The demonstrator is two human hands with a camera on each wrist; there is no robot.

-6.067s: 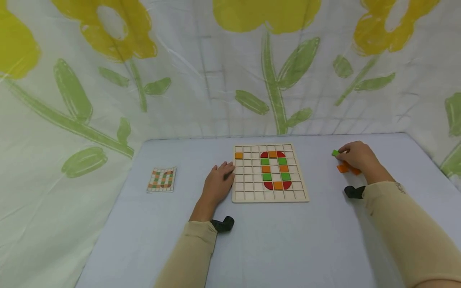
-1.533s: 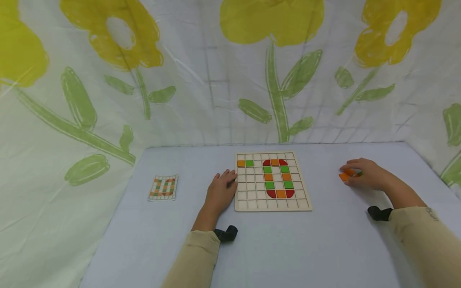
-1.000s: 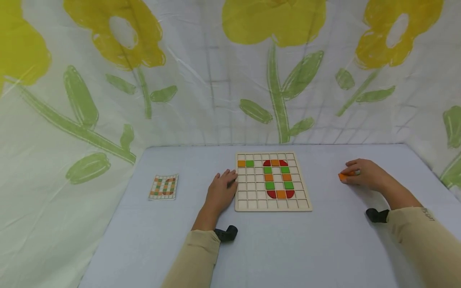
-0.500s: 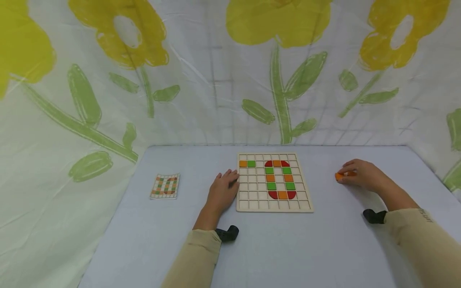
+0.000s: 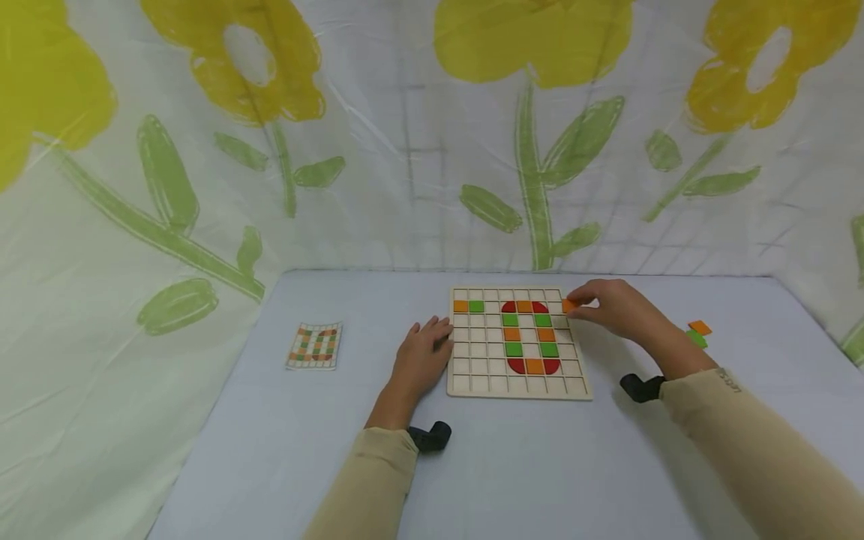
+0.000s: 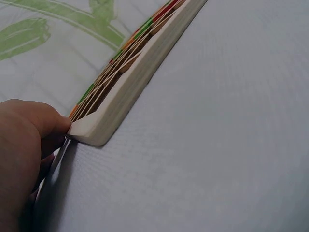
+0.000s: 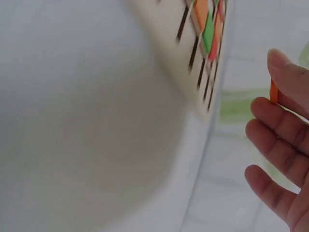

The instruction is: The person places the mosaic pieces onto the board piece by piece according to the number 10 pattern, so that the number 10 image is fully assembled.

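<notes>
A square wooden grid board point(image 5: 478, 368) lies in the middle of the table. Red, orange and green tiles form a ring on it, and one orange and one green tile sit at its upper left. My left hand point(image 5: 418, 360) rests against the board's left edge; in the left wrist view the thumb point(image 6: 48, 118) touches the board's corner. Above the board's upper right edge, my right hand point(image 5: 617, 309) pinches a small orange tile point(image 5: 568, 306) between thumb and fingers. The right wrist view shows that orange tile point(image 7: 273, 92) edge-on, clear of the board.
To the right, beyond my right wrist, lie a loose orange tile point(image 5: 700, 328) and green tile point(image 5: 696, 340), touching or overlapping. A small pattern card point(image 5: 314, 346) lies at the left. Behind the table hangs a flower-printed cloth point(image 5: 391, 225).
A green tile has joined the orange one at the board's upper left. My right hand gathered loose tiles, then moved left to the board with one orange tile. My left hand stayed put.
</notes>
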